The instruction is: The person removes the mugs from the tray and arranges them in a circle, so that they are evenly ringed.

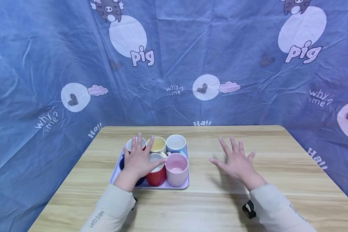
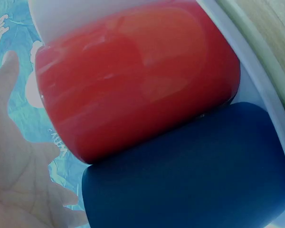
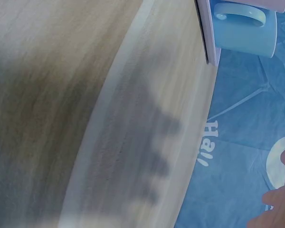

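My left hand (image 1: 137, 161) hovers with spread fingers over the left part of a lilac tray (image 1: 116, 175) that carries several mugs. Beneath or beside it stand a red mug (image 1: 156, 178) with a white inside and a dark blue mug (image 2: 190, 175), the latter mostly covered by the hand in the head view. A pink mug (image 1: 177, 174) is at the front right of the tray. Behind are a light blue mug (image 1: 176, 144), a yellow mug (image 1: 157, 145) and a white-and-red mug (image 1: 132, 145). My right hand (image 1: 237, 164), fingers spread, is above the bare tabletop right of the tray, holding nothing.
The wooden table (image 1: 208, 206) reaches back to a blue printed cloth (image 1: 174, 64) that hangs behind it and at both sides. Under the right sleeve shows a black wrist strap piece (image 1: 249, 209). The right hand throws a shadow on the wood.
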A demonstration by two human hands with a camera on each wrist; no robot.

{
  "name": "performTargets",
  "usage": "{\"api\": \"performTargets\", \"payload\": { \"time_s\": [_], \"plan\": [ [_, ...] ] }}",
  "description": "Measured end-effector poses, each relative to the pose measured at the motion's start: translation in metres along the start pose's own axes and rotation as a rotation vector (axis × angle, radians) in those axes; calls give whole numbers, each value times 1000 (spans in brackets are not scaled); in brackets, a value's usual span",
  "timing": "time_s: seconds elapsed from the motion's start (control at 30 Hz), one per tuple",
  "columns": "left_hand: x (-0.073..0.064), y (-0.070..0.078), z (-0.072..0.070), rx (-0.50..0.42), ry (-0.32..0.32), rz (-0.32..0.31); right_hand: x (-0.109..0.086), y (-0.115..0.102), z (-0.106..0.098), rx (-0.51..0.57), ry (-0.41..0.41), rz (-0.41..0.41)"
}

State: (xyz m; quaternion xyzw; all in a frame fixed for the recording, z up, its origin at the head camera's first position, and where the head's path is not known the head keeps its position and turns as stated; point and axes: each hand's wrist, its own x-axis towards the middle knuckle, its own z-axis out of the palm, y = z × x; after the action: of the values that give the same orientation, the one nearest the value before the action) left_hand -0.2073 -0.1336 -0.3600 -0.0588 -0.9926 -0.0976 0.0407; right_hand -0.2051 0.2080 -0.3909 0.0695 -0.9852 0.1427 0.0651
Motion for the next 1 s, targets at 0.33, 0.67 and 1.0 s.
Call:
{"api": "performTargets", "payload": {
  "time_s": [0.33, 0.67, 1.0],
  "plan": [
    [2, -9, -9, -32, 17, 11, 6, -8, -9, 1, 8, -21],
    [7, -26, -21, -19, 50, 9, 14, -20, -13, 35, 3, -42],
    [13, -55, -33, -71, 94, 7, 17, -32, -7, 109, 19, -64]
  ]
}}
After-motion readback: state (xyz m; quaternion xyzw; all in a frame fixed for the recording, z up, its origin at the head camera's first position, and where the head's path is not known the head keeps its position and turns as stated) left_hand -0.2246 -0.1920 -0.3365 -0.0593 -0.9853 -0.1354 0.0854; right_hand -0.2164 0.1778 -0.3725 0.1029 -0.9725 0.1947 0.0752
